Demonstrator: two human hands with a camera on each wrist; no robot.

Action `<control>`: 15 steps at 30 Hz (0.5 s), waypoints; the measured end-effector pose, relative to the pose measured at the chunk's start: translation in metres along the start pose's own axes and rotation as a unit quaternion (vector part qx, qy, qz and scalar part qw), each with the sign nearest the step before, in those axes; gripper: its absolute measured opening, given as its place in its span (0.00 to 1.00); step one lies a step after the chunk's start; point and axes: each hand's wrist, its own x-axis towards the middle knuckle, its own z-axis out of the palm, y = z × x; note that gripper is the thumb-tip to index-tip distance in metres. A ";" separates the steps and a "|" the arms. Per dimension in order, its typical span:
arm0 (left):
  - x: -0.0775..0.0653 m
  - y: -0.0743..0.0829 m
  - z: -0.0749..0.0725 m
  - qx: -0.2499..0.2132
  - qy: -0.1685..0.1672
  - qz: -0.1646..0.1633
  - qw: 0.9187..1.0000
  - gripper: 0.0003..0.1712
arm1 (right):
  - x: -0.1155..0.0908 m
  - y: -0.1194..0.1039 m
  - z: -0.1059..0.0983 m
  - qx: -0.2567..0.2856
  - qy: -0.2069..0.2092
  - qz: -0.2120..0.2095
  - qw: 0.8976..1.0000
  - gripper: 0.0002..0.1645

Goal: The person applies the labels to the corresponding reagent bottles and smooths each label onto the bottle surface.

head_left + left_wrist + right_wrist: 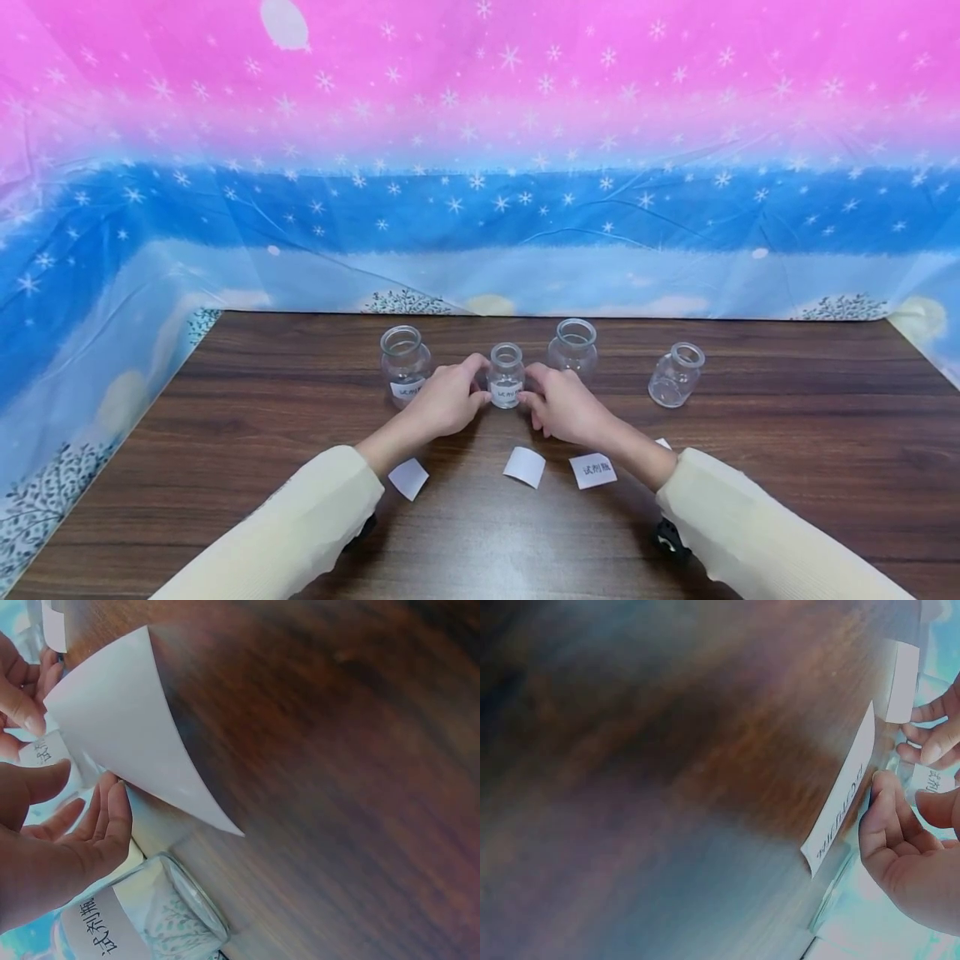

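A small clear glass reagent bottle [507, 367] stands upright on the table between both hands, its white label [505, 394] with handwritten characters facing me. The left hand [450, 400] holds the bottle's left side, index finger high and thumb low by the label. From the other side the right hand [566, 404] grips it, thumb at the label's right edge and fingers bent. In the left wrist view the left thumb lies by the label [46, 752], which the fingers partly hide. The right wrist view shows the right thumb [936, 808] beside the label too.
A larger labelled jar [401, 354] stands left, partly behind the left hand. Two unlabelled jars stand right: one [576, 342] behind the right hand, another [675, 379] farther right. Paper slips lie in front: a blank one [408, 479], a curled one [525, 467] and a written one [593, 471].
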 end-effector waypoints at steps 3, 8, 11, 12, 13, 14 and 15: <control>0.000 0.001 0.000 0.004 0.001 0.000 1.000 0.18 | 0.001 0.000 0.002 -0.003 0.005 0.006 1.000 0.14; 0.001 0.001 0.001 0.005 0.002 0.002 1.000 0.19 | 0.001 0.000 0.002 -0.006 0.008 0.014 1.000 0.14; 0.001 0.001 0.002 0.006 0.002 0.003 1.000 0.19 | 0.001 0.000 0.003 -0.007 0.008 0.014 1.000 0.12; 0.001 0.001 0.002 0.007 0.003 0.005 1.000 0.19 | 0.001 0.000 0.003 -0.007 0.007 0.014 1.000 0.11; 0.001 0.000 0.003 0.009 0.004 0.007 1.000 0.19 | 0.001 0.000 0.003 -0.006 0.006 0.014 1.000 0.11; 0.000 0.000 0.003 0.008 0.003 0.007 1.000 0.19 | 0.001 0.000 0.003 -0.006 0.006 0.014 1.000 0.09; 0.000 0.001 0.003 0.008 0.003 0.006 1.000 0.19 | 0.000 0.000 0.003 -0.005 0.006 0.014 1.000 0.09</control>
